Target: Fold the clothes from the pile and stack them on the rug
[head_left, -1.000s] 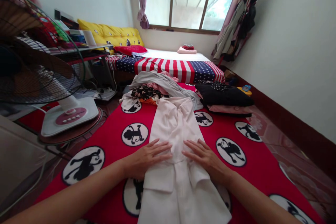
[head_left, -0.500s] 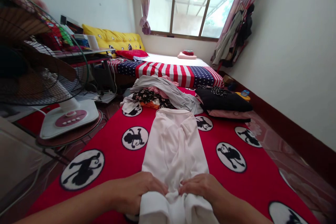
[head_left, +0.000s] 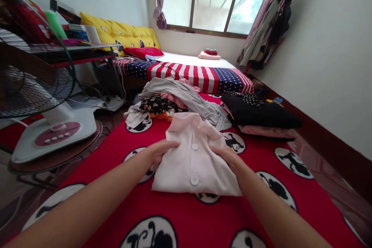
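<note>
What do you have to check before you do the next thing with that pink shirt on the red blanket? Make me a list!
1. The left hand grips the pink shirt at its left edge: ok.
2. The right hand grips its right edge: ok.
3. The buttons face up: ok.
4. The sleeves are tucked underneath: cannot tell, hidden.
5. The shirt lies apart from the clothes pile: cannot tell, its collar lies right by the grey garment.
6. The red blanket lies flat around the shirt: ok.
</note>
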{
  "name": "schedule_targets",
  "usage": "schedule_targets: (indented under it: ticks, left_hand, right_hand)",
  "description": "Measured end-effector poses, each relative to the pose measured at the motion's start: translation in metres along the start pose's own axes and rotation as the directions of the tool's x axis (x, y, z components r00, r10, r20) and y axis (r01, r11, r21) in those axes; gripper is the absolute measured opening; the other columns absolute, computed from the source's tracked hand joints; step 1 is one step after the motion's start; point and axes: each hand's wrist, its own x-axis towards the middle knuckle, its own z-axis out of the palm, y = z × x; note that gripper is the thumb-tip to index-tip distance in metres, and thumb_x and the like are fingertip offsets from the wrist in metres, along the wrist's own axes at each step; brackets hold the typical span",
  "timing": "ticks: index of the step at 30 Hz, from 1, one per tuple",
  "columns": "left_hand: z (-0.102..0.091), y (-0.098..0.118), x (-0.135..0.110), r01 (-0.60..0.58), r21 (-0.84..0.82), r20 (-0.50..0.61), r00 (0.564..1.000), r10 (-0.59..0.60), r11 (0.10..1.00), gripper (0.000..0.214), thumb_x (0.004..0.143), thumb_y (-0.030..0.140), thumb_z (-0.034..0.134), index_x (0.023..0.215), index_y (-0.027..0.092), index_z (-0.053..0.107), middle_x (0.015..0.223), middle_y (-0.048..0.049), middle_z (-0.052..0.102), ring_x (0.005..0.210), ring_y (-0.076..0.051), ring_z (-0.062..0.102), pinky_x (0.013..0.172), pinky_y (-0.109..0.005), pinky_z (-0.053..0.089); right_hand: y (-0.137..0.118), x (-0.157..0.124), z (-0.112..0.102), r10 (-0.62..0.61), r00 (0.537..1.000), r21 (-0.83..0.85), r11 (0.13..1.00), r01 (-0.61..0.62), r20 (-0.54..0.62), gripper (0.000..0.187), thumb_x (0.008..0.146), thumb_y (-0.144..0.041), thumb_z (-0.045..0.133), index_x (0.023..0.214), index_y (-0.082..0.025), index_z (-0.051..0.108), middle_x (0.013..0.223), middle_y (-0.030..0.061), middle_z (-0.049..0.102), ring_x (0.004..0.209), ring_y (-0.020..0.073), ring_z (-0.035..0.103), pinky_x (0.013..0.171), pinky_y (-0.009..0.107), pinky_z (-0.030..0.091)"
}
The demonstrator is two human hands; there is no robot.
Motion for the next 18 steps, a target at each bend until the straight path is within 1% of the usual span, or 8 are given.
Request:
schedule_targets:
  ticks: [1,3,4,7,11,14,16,18]
  left_hand:
    - [-0.002,-0.006,0.003,0.154,-0.072,0.040,0.988,-0.152,0.985,0.023,0.058,0.032,0.082,0.072,0.016,0.073,0.061,-0.0100,0.071,0.065,-0.031,0.070,0.061,-0.044,0.057]
    - [-0.006,-0.012,0.003,0.366,-0.171,0.094,0.930,-0.355,0.915,0.029,0.060,0.034,0.081,0.083,0.018,0.074,0.070,-0.0092,0.073,0.074,-0.030,0.071,0.069,-0.042,0.058]
    - [-0.007,-0.013,0.002,0.402,-0.211,0.092,0.916,-0.391,0.891,0.032,0.061,0.035,0.081,0.087,0.018,0.074,0.073,-0.0087,0.074,0.076,-0.029,0.072,0.071,-0.041,0.058]
    - [-0.006,-0.008,-0.003,0.421,-0.255,0.087,0.906,-0.413,0.870,0.042,0.062,0.038,0.081,0.097,0.016,0.072,0.078,-0.0079,0.075,0.078,-0.026,0.072,0.074,-0.038,0.059]
    - [-0.002,-0.006,-0.018,0.364,-0.221,0.056,0.931,-0.360,0.905,0.056,0.059,0.037,0.083,0.107,0.014,0.067,0.085,-0.0090,0.075,0.081,-0.028,0.072,0.075,-0.037,0.058]
    - [-0.002,-0.015,-0.037,0.218,-0.177,0.006,0.975,-0.220,0.960,0.060,0.059,0.034,0.083,0.111,0.014,0.062,0.095,-0.0094,0.074,0.086,-0.026,0.071,0.076,-0.033,0.057]
    - [-0.004,-0.025,-0.051,0.102,-0.123,-0.061,0.992,-0.110,0.987,0.060,0.061,0.034,0.081,0.112,0.013,0.058,0.097,-0.0102,0.073,0.086,-0.024,0.071,0.075,-0.031,0.056]
    - [-0.008,-0.037,-0.063,0.026,-0.042,-0.167,0.985,-0.032,0.999,0.062,0.062,0.034,0.079,0.114,0.013,0.053,0.090,-0.0089,0.073,0.079,-0.023,0.070,0.067,-0.028,0.054]
  right_hand:
    - [0.007,0.002,0.002,0.106,0.994,0.127,0.987,-0.102,-0.026,0.038,0.080,-0.037,0.062,0.104,-0.008,0.065,0.090,0.0155,0.073,0.076,0.0248,0.071,0.068,0.036,0.057]
    - [0.015,0.004,0.004,0.293,0.954,0.359,0.899,-0.252,-0.064,0.038,0.075,-0.036,0.069,0.103,-0.010,0.066,0.091,0.0137,0.074,0.079,0.0250,0.071,0.071,0.034,0.057]
    - [0.017,0.004,0.004,0.349,0.934,0.432,0.857,-0.283,-0.081,0.038,0.074,-0.036,0.071,0.102,-0.010,0.067,0.090,0.0128,0.074,0.080,0.0248,0.071,0.071,0.034,0.057]
    - [0.018,0.005,0.005,0.403,0.905,0.501,0.816,-0.287,-0.137,0.036,0.078,-0.039,0.068,0.099,-0.010,0.068,0.083,0.0114,0.074,0.073,0.0238,0.070,0.067,0.033,0.056]
    - [0.021,0.000,0.002,0.393,0.899,0.513,0.821,-0.250,-0.192,0.030,0.072,-0.037,0.071,0.087,-0.011,0.069,0.074,0.0102,0.073,0.068,0.0249,0.068,0.061,0.032,0.054]
    - [0.028,-0.013,-0.004,0.306,0.921,0.426,0.886,-0.183,-0.242,0.031,0.064,-0.034,0.073,0.085,-0.012,0.069,0.078,0.0087,0.074,0.074,0.0261,0.068,0.064,0.032,0.053]
    - [0.032,-0.026,-0.008,0.217,0.920,0.288,0.950,-0.122,-0.326,0.040,0.064,-0.037,0.070,0.094,-0.012,0.067,0.084,0.0096,0.073,0.078,0.0265,0.068,0.069,0.034,0.052]
    - [0.032,-0.043,-0.009,0.058,0.872,0.033,0.998,-0.048,-0.485,0.049,0.071,-0.043,0.064,0.108,-0.011,0.061,0.092,0.0118,0.071,0.081,0.0265,0.066,0.074,0.039,0.051]
